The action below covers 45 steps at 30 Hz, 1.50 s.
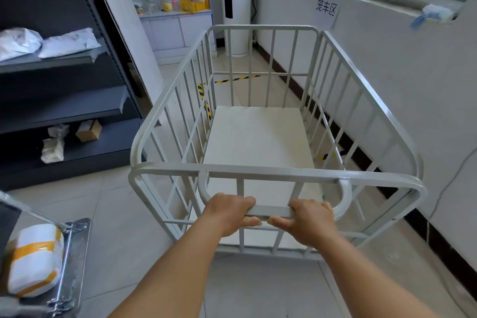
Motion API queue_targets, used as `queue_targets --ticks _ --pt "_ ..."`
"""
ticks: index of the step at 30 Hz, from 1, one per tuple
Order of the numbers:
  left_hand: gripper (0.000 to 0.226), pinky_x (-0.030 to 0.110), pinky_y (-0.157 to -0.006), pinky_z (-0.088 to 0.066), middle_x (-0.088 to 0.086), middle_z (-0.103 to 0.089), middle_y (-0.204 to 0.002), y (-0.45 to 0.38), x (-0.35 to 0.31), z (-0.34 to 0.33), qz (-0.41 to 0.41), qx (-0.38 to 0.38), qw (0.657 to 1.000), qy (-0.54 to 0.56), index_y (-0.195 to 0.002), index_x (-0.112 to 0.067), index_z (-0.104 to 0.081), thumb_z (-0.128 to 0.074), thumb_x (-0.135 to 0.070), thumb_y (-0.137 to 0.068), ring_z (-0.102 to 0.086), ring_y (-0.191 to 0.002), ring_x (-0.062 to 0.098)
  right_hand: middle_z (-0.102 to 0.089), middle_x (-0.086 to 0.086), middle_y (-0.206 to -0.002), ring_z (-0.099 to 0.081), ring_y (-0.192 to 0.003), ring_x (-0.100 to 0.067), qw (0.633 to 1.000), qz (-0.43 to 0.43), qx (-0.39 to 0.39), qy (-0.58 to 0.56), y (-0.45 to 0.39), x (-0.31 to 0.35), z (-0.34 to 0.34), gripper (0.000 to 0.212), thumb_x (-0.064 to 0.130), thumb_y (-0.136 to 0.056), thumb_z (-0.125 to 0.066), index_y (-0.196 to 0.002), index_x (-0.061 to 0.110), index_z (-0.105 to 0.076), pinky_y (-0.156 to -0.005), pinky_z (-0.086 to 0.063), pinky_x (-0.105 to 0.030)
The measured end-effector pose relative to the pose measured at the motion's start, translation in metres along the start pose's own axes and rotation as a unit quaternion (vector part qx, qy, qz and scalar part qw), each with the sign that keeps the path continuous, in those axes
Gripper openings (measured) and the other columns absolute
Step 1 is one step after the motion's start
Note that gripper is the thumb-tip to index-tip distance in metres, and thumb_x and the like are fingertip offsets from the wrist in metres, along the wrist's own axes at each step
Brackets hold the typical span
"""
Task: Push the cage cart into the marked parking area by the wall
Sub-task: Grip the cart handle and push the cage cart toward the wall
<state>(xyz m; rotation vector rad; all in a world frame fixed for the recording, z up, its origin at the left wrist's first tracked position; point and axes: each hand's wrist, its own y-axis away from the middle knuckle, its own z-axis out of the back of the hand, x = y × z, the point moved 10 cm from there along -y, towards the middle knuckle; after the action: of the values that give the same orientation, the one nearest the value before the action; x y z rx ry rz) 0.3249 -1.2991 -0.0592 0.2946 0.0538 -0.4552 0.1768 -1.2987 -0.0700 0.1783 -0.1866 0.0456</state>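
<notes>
Both hands, left hand [229, 210] and right hand [308, 221], grasp the white barred metal cage cart's [260, 121] handle; drifting right risks scraping the white wall [387, 64].

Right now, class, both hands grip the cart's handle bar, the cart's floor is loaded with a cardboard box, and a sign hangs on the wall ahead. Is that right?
Not quite. The head view shows the cage cart with a bare floor panel; nothing lies in it. The rest stands: the left hand and right hand grip the handle bar, and the sign hangs on the wall.
</notes>
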Motion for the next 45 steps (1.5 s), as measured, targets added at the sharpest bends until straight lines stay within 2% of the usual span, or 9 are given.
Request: queue_targets --ticks 7,17,23,30,34,36,39,42,45 --pt "0.042 0.035 -0.081 -0.044 0.001 -0.067 -0.1 -0.075 0.018 0.02 0.042 -0.008 0.999 -0.006 -0.107 -0.02 -0.053 -0.046 -0.059 -0.091 -0.062 -0.09 0.024 -0.064 0.006 -0.088 -0.056 -0.086 -0.017 1.0 0.023 0.009 0.001 -0.075 -0.018 0.019 0.058 0.081 -0.076 -0.041 -0.09 0.027 -0.056 -0.086 -0.033 -0.035" --pt "0.046 0.036 -0.079 -0.048 0.001 -0.068 -0.099 -0.186 0.017 0.05 0.073 -0.024 0.997 0.002 -0.107 -0.021 -0.053 -0.046 -0.062 -0.09 -0.064 -0.09 0.024 -0.063 0.006 -0.087 -0.052 -0.086 -0.017 0.999 0.04 0.008 -0.005 -0.179 -0.073 0.051 0.055 0.078 -0.076 -0.043 -0.088 0.027 -0.056 -0.086 -0.03 -0.036" --pt "0.048 0.034 -0.071 -0.044 0.002 -0.068 -0.097 -0.256 0.006 0.067 0.062 -0.039 0.997 -0.006 -0.107 -0.02 -0.052 -0.042 -0.064 -0.09 -0.064 -0.086 0.024 -0.064 0.009 -0.091 -0.053 -0.089 -0.016 0.999 0.047 0.025 0.012 -0.237 -0.111 0.071 0.055 0.077 -0.077 -0.044 -0.097 0.028 -0.06 -0.088 -0.029 -0.035" --pt "0.053 0.033 -0.068 -0.039 0.004 -0.068 -0.099 -0.337 -0.005 0.087 0.055 -0.045 0.998 -0.003 -0.108 -0.018 -0.049 -0.038 -0.067 -0.09 -0.064 -0.089 0.029 -0.06 0.01 -0.086 -0.052 -0.088 -0.014 0.998 0.042 0.047 0.027 -0.311 -0.157 0.092 0.05 0.078 -0.074 -0.046 -0.088 0.032 -0.057 -0.09 -0.029 -0.034" --pt "0.051 0.034 -0.068 -0.036 0.006 -0.067 -0.103 -0.379 -0.006 0.1 0.054 -0.04 0.998 0.007 -0.11 -0.017 -0.049 -0.038 -0.064 -0.092 -0.063 -0.093 0.031 -0.059 0.011 -0.088 -0.046 -0.087 -0.013 0.996 0.053 0.059 0.041 -0.352 -0.173 0.104 0.041 0.075 -0.076 -0.048 -0.067 0.037 -0.038 -0.086 -0.026 -0.034" --pt "0.05 0.033 -0.067 -0.035 0.006 -0.067 -0.103 -0.399 -0.005 0.106 0.053 -0.043 0.998 0.006 -0.109 -0.017 -0.048 -0.038 -0.063 -0.092 -0.063 -0.094 0.031 -0.056 0.012 -0.086 -0.044 -0.087 -0.013 0.995 0.058 0.062 0.043 -0.368 -0.179 0.11 0.041 0.073 -0.078 -0.049 -0.066 0.037 -0.034 -0.085 -0.026 -0.034" --pt "0.049 0.033 -0.068 -0.035 0.007 -0.067 -0.103 -0.424 -0.006 0.112 0.053 -0.042 0.998 0.002 -0.108 -0.017 -0.047 -0.037 -0.062 -0.093 -0.063 -0.094 0.031 -0.054 0.014 -0.083 -0.045 -0.089 -0.014 0.995 0.063 0.066 0.037 -0.391 -0.19 0.116 0.038 0.073 -0.078 -0.049 -0.07 0.037 -0.041 -0.089 -0.027 -0.035" --pt "0.049 0.033 -0.068 -0.035 0.006 -0.067 -0.104 -0.446 -0.005 0.117 0.058 -0.046 0.997 -0.006 -0.109 -0.017 -0.047 -0.036 -0.062 -0.093 -0.063 -0.094 0.03 -0.059 0.011 -0.086 -0.047 -0.091 -0.015 0.995 0.067 0.059 0.042 -0.416 -0.202 0.12 0.044 0.076 -0.076 -0.047 -0.083 0.033 -0.053 -0.09 -0.029 -0.036" --pt "0.05 0.033 -0.069 -0.035 0.006 -0.067 -0.104 -0.469 -0.003 0.122 0.066 -0.045 0.997 -0.006 -0.11 -0.018 -0.048 -0.036 -0.063 -0.093 -0.063 -0.095 0.03 -0.06 0.009 -0.085 -0.048 -0.088 -0.015 0.995 0.078 0.05 0.043 -0.439 -0.213 0.123 0.048 0.078 -0.075 -0.047 -0.084 0.032 -0.055 -0.09 -0.03 -0.035"
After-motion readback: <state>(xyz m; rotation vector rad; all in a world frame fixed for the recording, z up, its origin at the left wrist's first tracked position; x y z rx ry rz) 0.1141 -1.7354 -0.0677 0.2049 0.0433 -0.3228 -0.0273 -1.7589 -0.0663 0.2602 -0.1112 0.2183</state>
